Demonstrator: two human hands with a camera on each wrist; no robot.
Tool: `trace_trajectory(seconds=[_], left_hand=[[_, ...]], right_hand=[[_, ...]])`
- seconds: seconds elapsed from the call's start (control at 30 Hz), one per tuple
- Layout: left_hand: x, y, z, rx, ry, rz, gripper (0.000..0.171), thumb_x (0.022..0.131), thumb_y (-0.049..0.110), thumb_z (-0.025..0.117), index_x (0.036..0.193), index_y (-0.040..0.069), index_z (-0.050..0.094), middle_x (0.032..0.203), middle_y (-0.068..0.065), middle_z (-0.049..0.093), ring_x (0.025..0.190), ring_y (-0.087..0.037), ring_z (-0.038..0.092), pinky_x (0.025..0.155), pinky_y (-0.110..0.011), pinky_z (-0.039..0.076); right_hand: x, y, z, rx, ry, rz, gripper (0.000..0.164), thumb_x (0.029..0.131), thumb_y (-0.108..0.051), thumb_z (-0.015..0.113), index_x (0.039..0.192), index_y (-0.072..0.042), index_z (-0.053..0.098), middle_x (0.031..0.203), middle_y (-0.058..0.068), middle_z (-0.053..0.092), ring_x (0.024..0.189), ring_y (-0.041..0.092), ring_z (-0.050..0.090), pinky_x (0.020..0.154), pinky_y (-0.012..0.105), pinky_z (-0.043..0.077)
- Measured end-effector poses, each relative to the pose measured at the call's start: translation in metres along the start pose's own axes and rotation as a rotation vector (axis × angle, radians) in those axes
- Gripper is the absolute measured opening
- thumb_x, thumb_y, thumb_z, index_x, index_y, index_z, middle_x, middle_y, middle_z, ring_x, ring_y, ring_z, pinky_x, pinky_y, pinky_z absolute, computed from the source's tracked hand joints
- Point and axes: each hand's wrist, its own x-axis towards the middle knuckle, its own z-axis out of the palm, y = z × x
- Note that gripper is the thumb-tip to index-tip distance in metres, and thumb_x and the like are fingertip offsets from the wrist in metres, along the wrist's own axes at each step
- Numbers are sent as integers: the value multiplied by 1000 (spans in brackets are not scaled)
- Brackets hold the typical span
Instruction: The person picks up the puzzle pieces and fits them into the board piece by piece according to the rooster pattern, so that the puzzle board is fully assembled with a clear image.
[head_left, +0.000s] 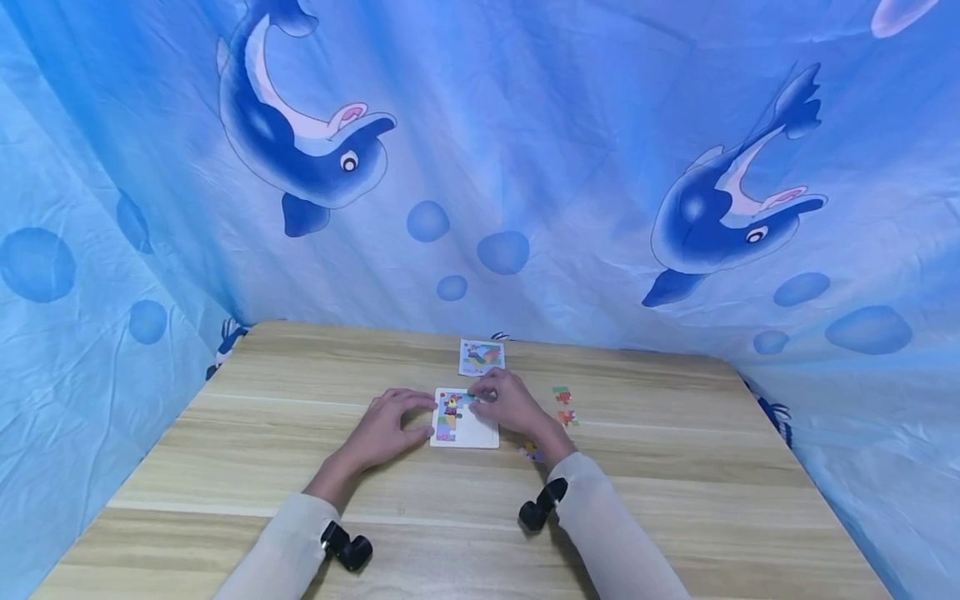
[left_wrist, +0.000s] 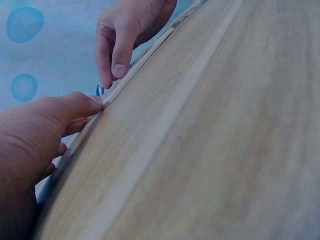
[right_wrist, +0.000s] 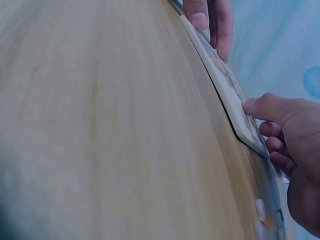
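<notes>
A white square puzzle board (head_left: 480, 433) lies on the table, with colourful pieces filling its left side and upper edge. My left hand (head_left: 390, 425) rests beside it, thumb and fingertips touching the left edge; in the left wrist view the thumb (left_wrist: 82, 106) lies at the board's corner. Over the upper right part, my right hand (head_left: 510, 404) pinches a small puzzle piece (head_left: 470, 397) low against the board, the piece mostly hidden by the fingers. In the right wrist view, the right thumb (right_wrist: 265, 106) reaches onto the board's surface.
A picture card (head_left: 481, 357) with a similar design lies behind the board. Loose puzzle pieces (head_left: 564, 396) are to the right, and more pieces (head_left: 531, 452) sit near the right wrist. A blue dolphin-print curtain (head_left: 570, 167) hangs behind the wooden table (head_left: 675, 467).
</notes>
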Motion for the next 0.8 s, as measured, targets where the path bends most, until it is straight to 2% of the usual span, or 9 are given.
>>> trace_trajectory(seconds=[0.07, 0.2, 0.33, 0.47, 0.57, 0.63, 0.8], left_hand=[[0, 0, 0, 0, -1, 2, 42, 88, 35, 79, 128, 24, 72, 142, -1, 66, 137, -30, 53, 114, -59, 38], [-1, 0, 1, 0, 0, 3, 42, 88, 34, 79, 128, 23, 72, 142, -1, 66, 137, -30, 53, 114, -60, 37], [-1, 0, 2, 1, -5, -1, 43, 88, 36, 79, 129, 23, 72, 143, -2, 65, 138, -31, 52, 116, -59, 36], [0, 0, 2, 4, -6, -1, 43, 88, 36, 79, 129, 23, 72, 143, -2, 65, 139, -32, 52, 117, -60, 35], [0, 1, 2, 7, -10, -1, 43, 88, 36, 79, 129, 23, 71, 143, -2, 65, 139, -32, 52, 117, -60, 35], [0, 1, 1, 0, -18, -8, 43, 89, 36, 79, 130, 23, 71, 144, -1, 64, 140, -31, 51, 117, -59, 35], [-1, 2, 0, -4, -9, -4, 43, 89, 35, 79, 129, 23, 72, 144, -2, 65, 139, -32, 52, 116, -60, 36]], right_hand=[[-2, 0, -3, -2, -9, -13, 23, 94, -19, 75, 115, -11, 78, 113, 3, 68, 103, 18, 59, 89, 37, 53], [-14, 1, -15, 24, -15, -4, 27, 96, -18, 72, 122, -10, 75, 123, 4, 68, 112, 22, 64, 99, 41, 55], [-31, 10, -35, 43, 22, 23, 30, 95, -17, 72, 125, -10, 73, 133, 7, 67, 122, 28, 65, 106, 47, 55], [-51, 26, -53, 24, 68, 59, 28, 93, -18, 75, 120, -12, 75, 130, 5, 69, 124, 28, 64, 107, 49, 53], [-65, 37, -63, 18, 84, 103, 24, 91, -19, 77, 115, -15, 77, 120, 1, 71, 116, 23, 66, 103, 46, 55], [-72, 43, -68, 18, 88, 110, 22, 90, -18, 79, 112, -15, 78, 113, -1, 72, 108, 19, 67, 98, 39, 57], [-81, 52, -72, 8, 69, 70, 22, 89, -15, 80, 111, -13, 78, 108, 2, 71, 93, 13, 65, 81, 23, 56]])
